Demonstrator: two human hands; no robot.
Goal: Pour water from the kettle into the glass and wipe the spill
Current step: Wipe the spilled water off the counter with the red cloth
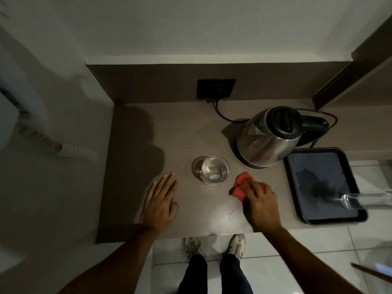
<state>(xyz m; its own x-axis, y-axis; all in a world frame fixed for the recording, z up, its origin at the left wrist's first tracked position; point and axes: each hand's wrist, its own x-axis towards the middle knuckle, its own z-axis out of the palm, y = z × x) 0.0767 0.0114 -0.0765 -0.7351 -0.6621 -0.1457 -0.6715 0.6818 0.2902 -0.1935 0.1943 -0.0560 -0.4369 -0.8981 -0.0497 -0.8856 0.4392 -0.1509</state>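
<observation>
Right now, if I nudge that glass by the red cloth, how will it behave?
The glass looks short and wide, so it probably slides rather than tips. It appears to hold water, so it likely feels heavy for its size and could slosh. The counter looks smooth, maybe still wet near the cloth, so it may skid easily.

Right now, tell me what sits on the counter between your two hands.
In the head view, the glass with water stands between the flat left hand and the right hand, which presses the red cloth; nearer you, the counter is bare.

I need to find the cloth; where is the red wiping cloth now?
The red wiping cloth lies on the brown counter, under the right hand, between the clear glass and the steel kettle.
</observation>
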